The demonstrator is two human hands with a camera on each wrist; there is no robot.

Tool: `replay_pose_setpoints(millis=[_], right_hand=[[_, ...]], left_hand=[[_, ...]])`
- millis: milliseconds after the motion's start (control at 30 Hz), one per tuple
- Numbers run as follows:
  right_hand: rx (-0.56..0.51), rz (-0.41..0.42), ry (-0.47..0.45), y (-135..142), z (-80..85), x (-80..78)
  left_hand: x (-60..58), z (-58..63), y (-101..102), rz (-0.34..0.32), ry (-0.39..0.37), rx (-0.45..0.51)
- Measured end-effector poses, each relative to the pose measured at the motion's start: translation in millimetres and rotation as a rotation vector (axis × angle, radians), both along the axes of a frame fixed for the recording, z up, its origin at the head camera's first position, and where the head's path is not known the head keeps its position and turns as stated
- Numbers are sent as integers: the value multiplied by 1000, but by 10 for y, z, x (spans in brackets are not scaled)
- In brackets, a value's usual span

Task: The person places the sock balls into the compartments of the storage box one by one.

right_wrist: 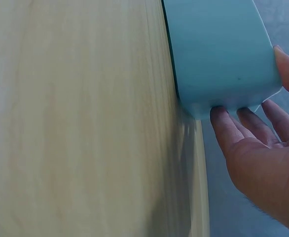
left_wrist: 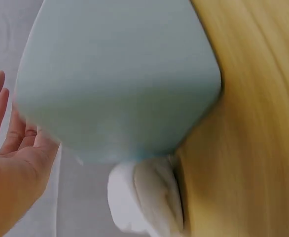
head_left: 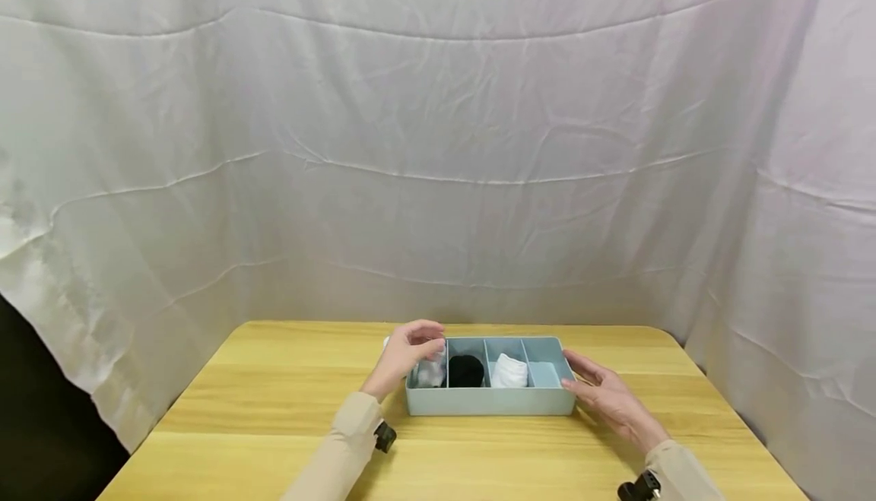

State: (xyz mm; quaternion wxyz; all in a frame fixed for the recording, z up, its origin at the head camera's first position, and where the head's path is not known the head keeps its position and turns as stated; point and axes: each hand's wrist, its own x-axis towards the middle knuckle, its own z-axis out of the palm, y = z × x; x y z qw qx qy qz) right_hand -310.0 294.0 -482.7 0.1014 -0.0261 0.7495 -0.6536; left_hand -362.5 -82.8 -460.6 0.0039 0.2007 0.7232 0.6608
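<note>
A pale blue divided storage box (head_left: 491, 402) sits on the table, with several compartments in a row. From left to right it holds a grey rolled cloth bundle, perhaps socks (head_left: 430, 373), a black bundle (head_left: 466, 372) and a white one (head_left: 510, 371); the rightmost compartment shows its bare floor. Over the leftmost compartment hovers my left hand (head_left: 405, 354), fingers extended and loosely bent, holding nothing visible. My right hand (head_left: 611, 397) touches the box's right end, fingertips (right_wrist: 221, 114) against the end wall and thumb by the front corner.
Beyond the box's left end lies a white and beige cloth bundle (left_wrist: 147, 197), mostly hidden behind my left hand in the head view. The wooden table (head_left: 274, 394) is enclosed by a hanging pale curtain (head_left: 438, 220) at the back and sides.
</note>
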Motion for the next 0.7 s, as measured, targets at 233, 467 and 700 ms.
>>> replay_pose_setpoints(millis=[233, 467, 700], right_hand=[[-4, 10, 3, -54, -19, -22], [-3, 0, 5, -42, -37, -34], [-37, 11, -8, -24, -15, -53]], left_hand=[[-36, -48, -344, 67, -25, -52], [-61, -59, -503, 149, -58, -53], [-136, -91, -615, 231, -126, -39]])
